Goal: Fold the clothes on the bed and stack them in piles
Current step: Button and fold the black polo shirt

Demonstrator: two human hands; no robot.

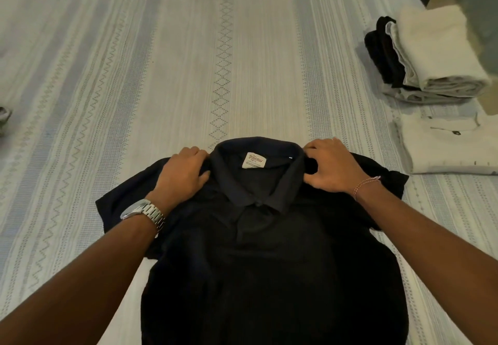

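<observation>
Black fabric: a polo shirt [269, 250] is laid front-up on the bed [161, 61], collar [256, 180] farthest from the person, label showing inside the neck.
Left grip: the left hand [183, 175] is curled onto the shoulder seam just beside the collar; cloth appears to be pinched under the fingertips.
Right grip: the right hand [331, 166] is clamped on the opposite shoulder, thumb and fingers gathered on the fabric at the collar's edge.
Between the grips: the collar is held flat and centred.
Beyond the right grip: a folded pile [431, 56] of dark and pale clothes is stacked, with a folded white garment [444, 145] lying nearer, well apart from the shirt.
Step judged: the shirt is being squared before its fold.
Risk: if the shoulders are pulled unevenly, the body could be skewed and creased.
Risk: the left sleeve [121, 196] is rumpled; if left so, a lopsided bundle could result and the pile could be unsettled.
</observation>
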